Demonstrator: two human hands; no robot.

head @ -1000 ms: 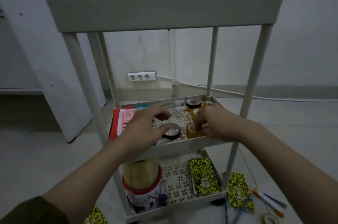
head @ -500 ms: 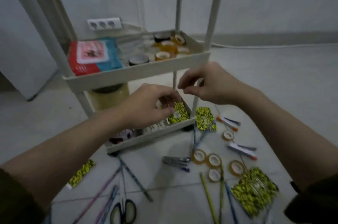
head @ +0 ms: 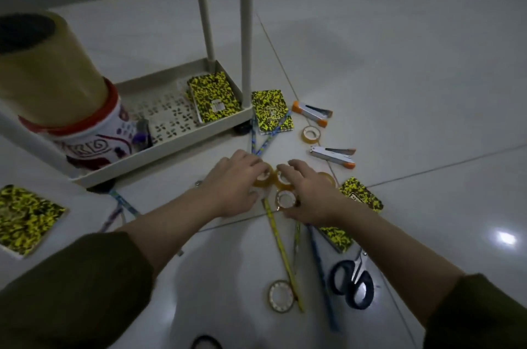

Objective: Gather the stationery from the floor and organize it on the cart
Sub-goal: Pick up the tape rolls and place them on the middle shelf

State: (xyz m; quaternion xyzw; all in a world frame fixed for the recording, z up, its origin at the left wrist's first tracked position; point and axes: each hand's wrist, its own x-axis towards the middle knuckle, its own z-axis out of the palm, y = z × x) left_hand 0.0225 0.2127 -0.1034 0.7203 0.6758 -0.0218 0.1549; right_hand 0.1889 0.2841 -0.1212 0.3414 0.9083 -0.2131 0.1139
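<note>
Reaching down, the left hand and right hand curl onto small tape rolls on the floor — light, stiff rings, best pinched by the rim.

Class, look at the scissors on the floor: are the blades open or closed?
Closed. The scissors lie flat on the tiles with both blades together as one narrow point, and the two dark handle loops sit side by side.

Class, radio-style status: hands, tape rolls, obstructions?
Left hand and right hand down on clustered tape rolls, grip unclear. Pencils lie underneath. Bottom cart tray close, nothing blocking.
</note>
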